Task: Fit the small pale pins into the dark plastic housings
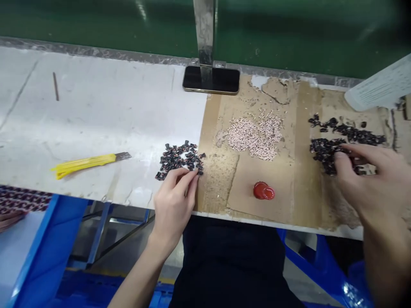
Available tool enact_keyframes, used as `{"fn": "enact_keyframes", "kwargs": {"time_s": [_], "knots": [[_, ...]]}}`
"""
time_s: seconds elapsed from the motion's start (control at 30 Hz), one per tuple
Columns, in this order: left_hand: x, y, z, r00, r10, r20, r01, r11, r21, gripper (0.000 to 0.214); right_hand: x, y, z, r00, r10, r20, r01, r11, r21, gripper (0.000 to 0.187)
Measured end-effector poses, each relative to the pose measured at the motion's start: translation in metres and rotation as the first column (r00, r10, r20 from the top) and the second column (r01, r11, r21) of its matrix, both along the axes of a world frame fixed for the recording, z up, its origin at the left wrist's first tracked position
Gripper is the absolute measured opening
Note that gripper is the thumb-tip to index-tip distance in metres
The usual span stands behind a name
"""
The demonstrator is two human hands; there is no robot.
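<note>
My left hand (175,194) is at the near edge of a loose pile of small black parts with coppery bits (175,158). Its thumb and fingertips are pinched together; whatever they hold is too small to make out. Over on the right, my right hand (369,171) reaches into a second heap of similar black parts (324,149), fingers bent together, their tips partly hidden. Between the hands lie a spread of tiny pinkish copper-coloured pieces (253,134) and a glossy red blob (263,191) on a cardboard square (240,188).
A yellow utility knife (86,164) lies on the white tabletop (128,111), blade out. A phone (211,80) rests at the foot of a metal post (204,34). A white bottle (379,85) leans in at right. Another person's hand (11,219) shows at far left beside a blue bin (48,252).
</note>
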State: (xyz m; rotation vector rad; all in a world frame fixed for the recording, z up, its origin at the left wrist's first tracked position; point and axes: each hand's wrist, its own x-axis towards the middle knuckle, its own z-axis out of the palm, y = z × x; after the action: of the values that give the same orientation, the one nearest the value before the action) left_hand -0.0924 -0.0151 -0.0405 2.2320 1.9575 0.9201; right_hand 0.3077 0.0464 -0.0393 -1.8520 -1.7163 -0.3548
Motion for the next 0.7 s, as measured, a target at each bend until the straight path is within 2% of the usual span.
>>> {"fn": "enact_keyframes", "kwargs": {"time_s": [0.07,0.1,0.13,0.23,0.37,0.5,0.57,0.63,0.67,0.7], "knots": [[0.001,-0.003,0.003,1.0,-0.02,-0.012,0.02,1.0,0.012,0.014,-0.037,0.009,0.012,0.983,0.175,-0.049,-0.175,0.985,0.006,0.021],[0.001,-0.005,0.004,1.0,-0.025,-0.011,0.025,1.0,0.013,0.014,-0.055,0.012,0.017,0.949,0.299,-0.1,-0.305,0.951,-0.054,0.021],[0.001,-0.009,0.005,1.0,-0.028,-0.007,0.028,0.999,0.016,0.015,-0.07,0.015,0.021,0.927,0.358,-0.113,-0.369,0.924,-0.098,0.02],[0.001,-0.019,0.006,0.999,-0.041,0.0,0.041,0.999,0.02,0.02,-0.105,0.023,0.024,0.878,0.457,-0.14,-0.478,0.847,-0.232,0.021],[0.0,-0.026,0.006,0.998,-0.043,0.038,0.043,0.999,-0.004,0.024,-0.124,0.034,0.019,0.846,0.509,-0.161,-0.532,0.783,-0.323,0.019],[-0.002,-0.028,0.005,0.997,-0.021,0.079,0.027,0.997,-0.076,0.02,-0.126,0.037,0.02,0.851,0.51,-0.124,-0.523,0.802,-0.289,0.02],[-0.003,-0.028,0.005,0.998,-0.032,0.06,0.036,0.996,-0.078,0.021,-0.125,0.036,0.022,0.847,0.497,-0.191,-0.53,0.819,-0.218,0.019],[-0.003,-0.028,0.007,0.997,-0.038,0.071,0.042,0.998,-0.049,0.022,-0.122,0.033,0.026,0.826,0.438,-0.356,-0.505,0.854,-0.121,0.015],[-0.002,-0.027,0.01,0.994,-0.03,0.109,0.033,0.999,-0.034,0.023,-0.121,0.031,0.028,0.79,0.388,-0.476,-0.479,0.874,-0.084,0.014],[0.0,-0.026,0.014,0.985,-0.014,0.172,0.019,0.999,-0.031,0.025,-0.12,0.028,0.03,0.713,0.323,-0.622,-0.457,0.887,-0.064,0.014]]}}
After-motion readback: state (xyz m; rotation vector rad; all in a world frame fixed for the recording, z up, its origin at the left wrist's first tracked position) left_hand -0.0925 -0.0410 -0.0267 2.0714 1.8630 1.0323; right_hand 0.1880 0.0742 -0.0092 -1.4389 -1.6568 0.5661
